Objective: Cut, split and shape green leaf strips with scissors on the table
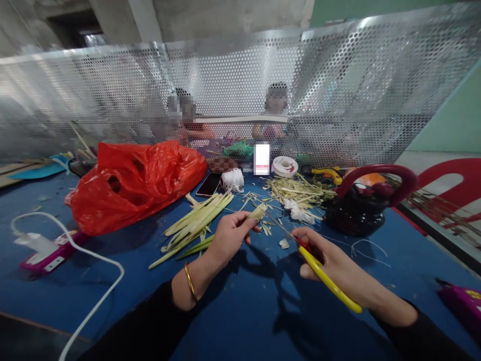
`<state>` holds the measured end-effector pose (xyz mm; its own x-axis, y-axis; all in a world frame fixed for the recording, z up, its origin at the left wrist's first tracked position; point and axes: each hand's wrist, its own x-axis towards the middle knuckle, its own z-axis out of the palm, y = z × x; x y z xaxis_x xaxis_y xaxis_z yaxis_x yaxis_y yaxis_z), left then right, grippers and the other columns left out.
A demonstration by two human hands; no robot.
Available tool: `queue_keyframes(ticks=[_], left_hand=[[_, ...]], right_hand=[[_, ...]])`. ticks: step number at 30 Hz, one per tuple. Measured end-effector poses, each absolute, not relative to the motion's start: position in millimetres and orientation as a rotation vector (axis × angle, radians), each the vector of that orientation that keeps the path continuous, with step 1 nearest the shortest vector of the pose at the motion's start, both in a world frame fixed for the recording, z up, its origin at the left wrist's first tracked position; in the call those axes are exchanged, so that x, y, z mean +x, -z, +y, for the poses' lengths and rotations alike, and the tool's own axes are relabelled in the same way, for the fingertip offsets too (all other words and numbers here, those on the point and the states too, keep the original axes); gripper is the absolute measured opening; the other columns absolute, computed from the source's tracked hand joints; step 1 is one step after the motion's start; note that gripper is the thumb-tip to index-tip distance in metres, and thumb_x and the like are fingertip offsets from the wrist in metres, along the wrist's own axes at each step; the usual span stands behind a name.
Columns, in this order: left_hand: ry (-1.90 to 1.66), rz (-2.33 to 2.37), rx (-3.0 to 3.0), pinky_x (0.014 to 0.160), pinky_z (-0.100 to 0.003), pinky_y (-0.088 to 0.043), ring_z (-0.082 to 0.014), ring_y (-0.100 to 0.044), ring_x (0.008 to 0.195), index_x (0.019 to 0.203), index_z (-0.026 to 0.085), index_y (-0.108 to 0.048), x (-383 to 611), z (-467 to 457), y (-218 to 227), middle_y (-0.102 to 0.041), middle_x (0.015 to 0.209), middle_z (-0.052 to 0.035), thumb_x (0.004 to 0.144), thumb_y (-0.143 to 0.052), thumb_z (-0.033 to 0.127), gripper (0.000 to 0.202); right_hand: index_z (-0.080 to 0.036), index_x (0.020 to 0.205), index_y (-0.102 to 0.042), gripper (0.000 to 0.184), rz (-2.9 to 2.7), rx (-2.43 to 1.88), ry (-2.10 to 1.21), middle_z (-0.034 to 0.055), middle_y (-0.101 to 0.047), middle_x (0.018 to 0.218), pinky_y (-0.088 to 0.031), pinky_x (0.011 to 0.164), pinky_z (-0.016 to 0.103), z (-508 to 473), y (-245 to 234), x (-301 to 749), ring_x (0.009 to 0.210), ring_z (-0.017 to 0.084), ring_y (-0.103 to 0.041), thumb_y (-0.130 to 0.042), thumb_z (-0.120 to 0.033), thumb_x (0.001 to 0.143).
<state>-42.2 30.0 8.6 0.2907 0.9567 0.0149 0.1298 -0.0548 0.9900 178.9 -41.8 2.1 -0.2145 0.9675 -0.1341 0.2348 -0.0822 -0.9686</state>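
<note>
My left hand, with a gold bangle on its wrist, pinches a short pale-green piece of plant leaf between thumb and fingers. In my right hand is a pair of scissors with a yellow handle and a red part near the pivot. Their thin metal blades point up and left toward the leaf piece; whether they touch it I cannot tell. A pile of long pale-green leaf strips lies beside my left hand. A small pale scrap rests on the blue table between my hands.
A red plastic bag sits at left, near a purple power strip with a white cable. Behind lie a phone, white string, a tape roll and plant trimmings. A dark pot stands right; a perforated metal screen rises behind.
</note>
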Motion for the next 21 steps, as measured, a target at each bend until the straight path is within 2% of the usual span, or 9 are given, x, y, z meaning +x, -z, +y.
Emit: queue_keyframes(ticks=[5, 12, 17, 21], left_hand=[[-0.833, 1.045, 1.488, 0.046, -0.02, -0.034, -0.0063, -0.045, 0.046, 0.077, 0.015, -0.067, -36.5, 23.8, -8.7, -0.067, 0.073, -0.0028, 0.081, -0.061, 0.042, 0.029], [-0.817, 1.062, 1.471, 0.043, -0.02, -0.029, -0.0065, -0.043, 0.043, 0.069, 0.015, -0.068, -33.9, 21.4, -9.4, -0.063, 0.061, -0.0012, 0.079, -0.063, 0.041, 0.028], [-0.79, 1.081, 1.491, 0.045, -0.021, -0.029, -0.0071, -0.04, 0.041, 0.067, 0.016, -0.069, -34.8, 21.7, -8.9, -0.053, 0.047, 0.0029, 0.081, -0.06, 0.033, 0.023], [-0.774, 1.102, 1.499, 0.046, -0.022, -0.029, -0.0074, -0.038, 0.04, 0.066, 0.016, -0.068, -35.3, 22.3, -9.7, -0.047, 0.041, 0.0044, 0.082, -0.058, 0.031, 0.024]], right_hand=[[-0.027, 0.108, -0.05, 0.046, -1.552, -1.387, -1.298, -0.0058, -0.045, 0.074, -0.037, 0.058, 0.024, -43.2, 3.6, 174.5, 0.064, 0.013, -0.041, -0.074, -0.028, 0.069], [-0.026, 0.106, -0.054, 0.033, -1.655, -1.393, -1.228, -0.0048, -0.043, 0.074, -0.037, 0.058, 0.025, -43.4, 6.4, 173.8, 0.065, 0.014, -0.041, -0.068, -0.038, 0.078], [-0.023, 0.093, -0.06, 0.021, -1.646, -1.35, -1.262, -0.0046, -0.045, 0.07, -0.037, 0.056, 0.024, -41.6, 8.9, 172.3, 0.062, 0.013, -0.041, -0.064, -0.04, 0.082], [-0.023, 0.092, -0.063, 0.018, -1.658, -1.378, -1.224, -0.0048, -0.048, 0.068, -0.037, 0.055, 0.025, -41.2, 11.6, 171.9, 0.059, 0.012, -0.041, -0.064, -0.038, 0.083]])
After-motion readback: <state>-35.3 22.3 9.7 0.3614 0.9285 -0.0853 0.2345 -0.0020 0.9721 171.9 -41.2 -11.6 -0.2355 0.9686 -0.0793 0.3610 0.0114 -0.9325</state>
